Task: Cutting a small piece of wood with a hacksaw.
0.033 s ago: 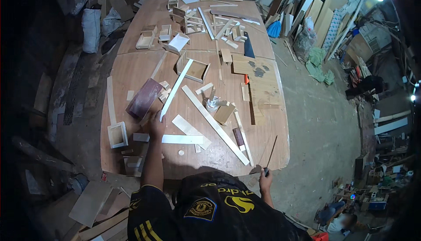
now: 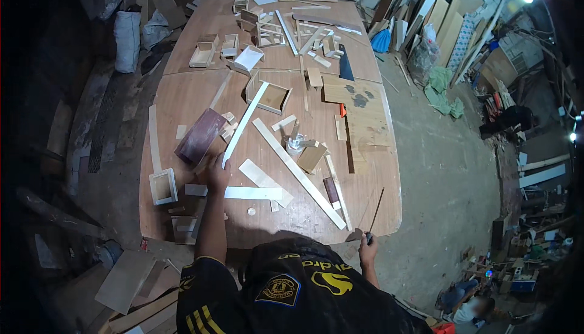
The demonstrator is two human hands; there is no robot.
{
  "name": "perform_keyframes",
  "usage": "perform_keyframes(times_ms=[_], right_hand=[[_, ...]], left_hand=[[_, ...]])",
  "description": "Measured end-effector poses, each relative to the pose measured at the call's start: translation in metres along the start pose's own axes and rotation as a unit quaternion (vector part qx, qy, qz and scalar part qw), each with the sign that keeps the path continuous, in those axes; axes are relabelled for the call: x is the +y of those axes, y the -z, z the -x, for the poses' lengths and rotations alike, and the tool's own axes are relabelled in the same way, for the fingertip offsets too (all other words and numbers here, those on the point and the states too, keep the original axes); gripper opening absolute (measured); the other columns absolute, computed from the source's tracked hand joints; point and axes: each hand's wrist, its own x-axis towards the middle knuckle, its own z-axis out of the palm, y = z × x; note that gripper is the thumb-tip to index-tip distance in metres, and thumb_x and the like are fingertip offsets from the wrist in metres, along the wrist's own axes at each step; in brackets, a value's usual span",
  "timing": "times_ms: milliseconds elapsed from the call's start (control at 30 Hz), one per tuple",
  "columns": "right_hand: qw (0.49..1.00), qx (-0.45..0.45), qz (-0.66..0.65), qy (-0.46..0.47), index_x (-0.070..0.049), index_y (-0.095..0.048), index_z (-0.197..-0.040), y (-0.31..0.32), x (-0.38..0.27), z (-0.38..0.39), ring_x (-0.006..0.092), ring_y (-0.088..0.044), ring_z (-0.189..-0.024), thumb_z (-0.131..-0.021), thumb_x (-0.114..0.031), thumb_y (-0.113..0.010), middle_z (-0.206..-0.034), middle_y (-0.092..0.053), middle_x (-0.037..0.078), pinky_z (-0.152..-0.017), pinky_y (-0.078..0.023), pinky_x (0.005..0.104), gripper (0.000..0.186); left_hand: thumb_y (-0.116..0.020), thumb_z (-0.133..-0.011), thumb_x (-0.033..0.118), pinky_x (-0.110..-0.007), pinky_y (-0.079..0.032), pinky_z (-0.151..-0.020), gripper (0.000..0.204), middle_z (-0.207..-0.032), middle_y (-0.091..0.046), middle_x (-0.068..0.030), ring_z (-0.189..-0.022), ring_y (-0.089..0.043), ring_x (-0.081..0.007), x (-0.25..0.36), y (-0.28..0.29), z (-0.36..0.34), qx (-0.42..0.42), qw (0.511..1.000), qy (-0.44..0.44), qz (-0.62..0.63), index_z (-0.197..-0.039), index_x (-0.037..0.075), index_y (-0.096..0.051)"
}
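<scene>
My left hand reaches over the table's left part, its fingers closed around the near end of a long pale wooden strip. The strip slants away to the right, its far end over an open shallow wooden box. Beside that hand lies a dark red block or box, with small wood pieces against it. At the near right edge of the table, my right hand is closed on the dark handle of a thin, long-bladed tool that points away from me. The tool's exact kind is too fine to make out.
Strips and offcuts cover the table, including a long batten. A jar, a stained plywood board and a small open box stand around. Boards lean at the right wall; a person is at lower right.
</scene>
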Motion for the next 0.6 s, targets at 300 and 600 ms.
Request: perform_keyframes(times_ms=[300,600], right_hand=[[0.999,-0.028,0.000,-0.022,-0.002,-0.060,-0.106,-0.007,-0.024,0.004,0.0153,-0.057,-0.086,-0.094,-0.015,-0.059,-0.093,-0.062,0.008,-0.081,-0.046,0.0304,0.018],[0.999,-0.017,-0.016,-0.032,-0.001,-0.061,-0.106,-0.003,-0.015,-0.001,0.0154,-0.058,-0.085,-0.092,-0.012,-0.060,-0.091,-0.062,0.008,-0.080,-0.047,0.0301,0.018]], left_hand=[[-0.068,-0.082,0.015,-0.041,-0.053,-0.080,0.028,-0.101,-0.068,-0.0190,-0.092,-0.066,-0.0352,-0.008,-0.001,0.010,0.008,0.999,-0.003,0.053,-0.105,-0.001,-0.066],[-0.065,-0.083,0.006,-0.039,-0.051,-0.080,0.028,-0.097,-0.066,-0.0170,-0.089,-0.064,-0.0349,0.023,0.010,0.041,-0.031,0.973,0.018,0.227,-0.109,-0.001,-0.058]])
